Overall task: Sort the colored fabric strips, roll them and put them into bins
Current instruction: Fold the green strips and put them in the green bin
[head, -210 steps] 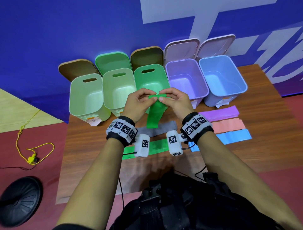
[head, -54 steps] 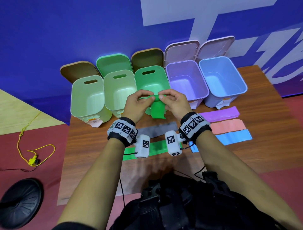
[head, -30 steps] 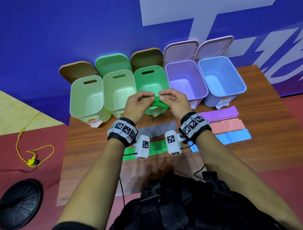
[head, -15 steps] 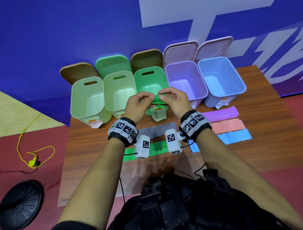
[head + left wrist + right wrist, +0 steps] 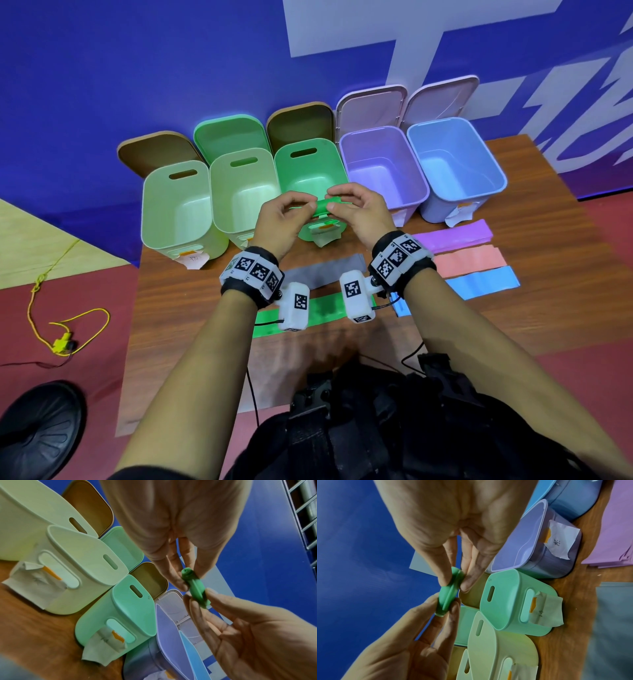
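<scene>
Wooden table (image 5: 548, 308): brown top that carries the strips and the bins; every place below is told from it.
Green strip (image 5: 322, 310): flat on the near part of the table, partly under the wrist cameras.
Blue strip (image 5: 486, 282): flat at the near right of the table.
Pink strip (image 5: 469, 262): flat, just behind the blue strip.
Grey strip (image 5: 325, 270): flat at mid-table, between the two wrists.
Purple strip (image 5: 455, 236): flat, just behind the pink strip, in front of the right-hand bins.
Left hand (image 5: 284, 222): raised above the table, thumb and fingertips pinching the left end of the green roll (image 5: 323, 207).
Right hand (image 5: 359, 216): raised above the table, thumb and fingertips pinching the right end of the same roll.
Green roll: tightly wound, held level between both hands over the near rim of the green bin (image 5: 308, 171).
Bins: five in a row along the far edge of the table, lids up; two pale green bins at left (image 5: 178, 205), then the green one, then the purple bin (image 5: 383, 164) and the blue bin (image 5: 455, 154).
</scene>
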`<state>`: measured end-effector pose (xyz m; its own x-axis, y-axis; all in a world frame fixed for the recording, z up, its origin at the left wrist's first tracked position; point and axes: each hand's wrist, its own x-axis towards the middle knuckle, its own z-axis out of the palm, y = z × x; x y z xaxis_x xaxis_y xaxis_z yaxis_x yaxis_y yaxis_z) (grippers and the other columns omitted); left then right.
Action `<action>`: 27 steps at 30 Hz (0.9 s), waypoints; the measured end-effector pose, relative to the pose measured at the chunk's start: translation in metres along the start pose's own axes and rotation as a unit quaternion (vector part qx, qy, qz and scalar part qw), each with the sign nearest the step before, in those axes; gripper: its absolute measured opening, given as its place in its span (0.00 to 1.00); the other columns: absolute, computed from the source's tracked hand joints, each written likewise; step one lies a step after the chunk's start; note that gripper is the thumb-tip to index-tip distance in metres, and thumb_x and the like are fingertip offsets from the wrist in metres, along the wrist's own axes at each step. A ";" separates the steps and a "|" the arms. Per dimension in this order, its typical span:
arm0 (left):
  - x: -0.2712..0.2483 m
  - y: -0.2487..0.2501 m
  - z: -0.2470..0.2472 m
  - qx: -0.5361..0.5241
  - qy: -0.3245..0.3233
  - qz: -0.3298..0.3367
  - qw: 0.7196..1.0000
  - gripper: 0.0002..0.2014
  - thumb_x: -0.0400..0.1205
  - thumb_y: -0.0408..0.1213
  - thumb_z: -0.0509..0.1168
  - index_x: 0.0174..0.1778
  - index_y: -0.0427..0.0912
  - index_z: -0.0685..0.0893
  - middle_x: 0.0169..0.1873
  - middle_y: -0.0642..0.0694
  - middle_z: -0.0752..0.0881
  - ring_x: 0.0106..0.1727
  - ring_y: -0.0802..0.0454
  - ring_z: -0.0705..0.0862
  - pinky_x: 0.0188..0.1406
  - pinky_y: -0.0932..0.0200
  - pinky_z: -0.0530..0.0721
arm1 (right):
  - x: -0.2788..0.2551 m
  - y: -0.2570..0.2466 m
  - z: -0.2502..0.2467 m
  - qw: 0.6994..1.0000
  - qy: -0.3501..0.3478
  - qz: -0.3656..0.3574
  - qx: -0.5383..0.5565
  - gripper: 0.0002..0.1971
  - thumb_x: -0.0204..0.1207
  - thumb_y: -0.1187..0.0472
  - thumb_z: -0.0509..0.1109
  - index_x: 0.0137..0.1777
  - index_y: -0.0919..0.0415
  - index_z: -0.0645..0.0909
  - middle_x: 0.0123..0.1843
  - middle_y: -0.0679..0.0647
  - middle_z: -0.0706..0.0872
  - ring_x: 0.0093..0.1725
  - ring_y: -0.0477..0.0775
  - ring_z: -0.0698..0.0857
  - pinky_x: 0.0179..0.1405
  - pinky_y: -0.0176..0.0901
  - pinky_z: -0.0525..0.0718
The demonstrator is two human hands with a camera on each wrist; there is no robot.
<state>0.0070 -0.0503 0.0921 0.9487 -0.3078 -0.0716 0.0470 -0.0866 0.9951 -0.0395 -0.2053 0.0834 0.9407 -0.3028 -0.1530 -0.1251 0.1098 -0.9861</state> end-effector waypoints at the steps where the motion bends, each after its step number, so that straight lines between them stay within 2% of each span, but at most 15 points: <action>1: 0.000 0.000 0.000 0.005 0.001 0.001 1.000 0.04 0.80 0.25 0.70 0.50 0.33 0.88 0.40 0.46 0.90 0.40 0.54 0.89 0.53 0.56 0.88 | 0.001 0.001 0.000 1.000 0.007 0.006 0.001 0.12 0.74 0.68 0.77 0.51 0.52 0.87 0.59 0.65 0.87 0.60 0.60 0.88 0.63 0.53 0.88; 4: 0.001 0.000 0.000 0.004 -0.002 0.000 1.000 0.03 0.79 0.26 0.72 0.47 0.34 0.87 0.37 0.50 0.89 0.39 0.54 0.88 0.54 0.53 0.89 | 0.002 0.004 0.001 0.999 0.029 0.023 0.013 0.13 0.75 0.70 0.77 0.57 0.56 0.83 0.59 0.63 0.85 0.46 0.54 0.91 0.63 0.54 0.88; 5: 0.001 0.000 0.000 0.000 -0.005 -0.001 1.000 0.02 0.79 0.27 0.72 0.46 0.35 0.87 0.36 0.52 0.89 0.38 0.54 0.88 0.54 0.51 0.89 | 0.002 0.004 0.001 0.999 0.034 0.024 0.017 0.14 0.75 0.70 0.77 0.58 0.56 0.82 0.59 0.61 0.85 0.45 0.53 0.91 0.63 0.54 0.88; 7: 0.000 0.001 0.002 0.001 -0.004 -0.003 1.000 0.01 0.81 0.27 0.71 0.44 0.34 0.85 0.33 0.54 0.88 0.36 0.57 0.87 0.53 0.49 0.89 | 0.002 0.002 0.001 0.999 0.033 0.021 0.010 0.14 0.75 0.70 0.77 0.57 0.56 0.83 0.58 0.58 0.85 0.52 0.55 0.91 0.62 0.51 0.88; 9: 0.002 -0.001 0.003 0.004 0.002 -0.008 1.000 0.02 0.81 0.26 0.70 0.43 0.34 0.84 0.33 0.54 0.86 0.34 0.58 0.85 0.52 0.47 0.89 | 0.001 0.000 0.001 1.000 0.016 0.020 -0.007 0.16 0.74 0.71 0.77 0.59 0.58 0.83 0.58 0.56 0.86 0.57 0.52 0.89 0.58 0.39 0.87; 11: 0.004 -0.002 0.004 -0.002 0.005 -0.018 1.000 0.04 0.81 0.25 0.70 0.42 0.35 0.82 0.34 0.51 0.85 0.33 0.57 0.85 0.50 0.47 0.91 | -0.001 -0.004 0.002 1.000 -0.007 0.025 -0.005 0.21 0.72 0.74 0.77 0.63 0.59 0.82 0.61 0.57 0.85 0.53 0.45 0.88 0.51 0.30 0.85; 12: 0.005 -0.002 0.004 -0.005 0.004 -0.024 1.000 0.04 0.81 0.26 0.70 0.42 0.35 0.82 0.35 0.49 0.84 0.33 0.56 0.86 0.48 0.48 0.91 | -0.002 -0.005 0.003 0.999 -0.019 0.028 0.004 0.23 0.72 0.76 0.77 0.64 0.59 0.81 0.62 0.55 0.84 0.52 0.43 0.88 0.48 0.29 0.84; 15: 0.005 -0.003 0.006 -0.002 0.005 -0.029 1.000 0.04 0.82 0.28 0.69 0.44 0.34 0.80 0.37 0.46 0.81 0.31 0.59 0.85 0.36 0.61 0.89 | -0.005 -0.006 0.004 0.997 -0.065 0.041 0.033 0.30 0.69 0.79 0.78 0.70 0.61 0.77 0.58 0.49 0.84 0.54 0.48 0.89 0.51 0.34 0.87; 17: 0.006 -0.003 0.007 0.002 0.011 -0.029 1.000 0.04 0.82 0.29 0.70 0.46 0.33 0.80 0.37 0.45 0.81 0.29 0.62 0.84 0.31 0.67 0.84 | -0.005 -0.003 0.005 0.995 -0.082 0.050 0.036 0.34 0.67 0.79 0.80 0.73 0.61 0.75 0.62 0.50 0.82 0.60 0.51 0.87 0.57 0.38 0.88; 21: 0.008 -0.004 0.009 0.024 0.015 -0.025 0.999 0.05 0.82 0.30 0.70 0.46 0.33 0.81 0.36 0.46 0.80 0.26 0.66 0.81 0.28 0.71 0.80 | -0.002 0.000 0.006 0.996 -0.073 0.047 -0.013 0.38 0.65 0.74 0.83 0.74 0.59 0.75 0.67 0.52 0.79 0.63 0.51 0.87 0.58 0.37 0.87; 27: 0.015 -0.007 0.009 0.028 0.011 -0.031 0.999 0.06 0.82 0.33 0.72 0.41 0.38 0.82 0.36 0.45 0.80 0.25 0.63 0.80 0.28 0.69 0.80 | 0.004 0.003 0.005 0.998 -0.045 0.039 -0.027 0.34 0.65 0.72 0.84 0.72 0.62 0.77 0.62 0.56 0.85 0.54 0.45 0.88 0.51 0.33 0.86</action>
<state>0.0178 -0.0631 0.0834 0.9514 -0.2786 -0.1311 0.0889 -0.1589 0.9833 -0.0347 -0.2011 0.0803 0.9514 -0.2093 -0.2260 -0.2141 0.0780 -0.9737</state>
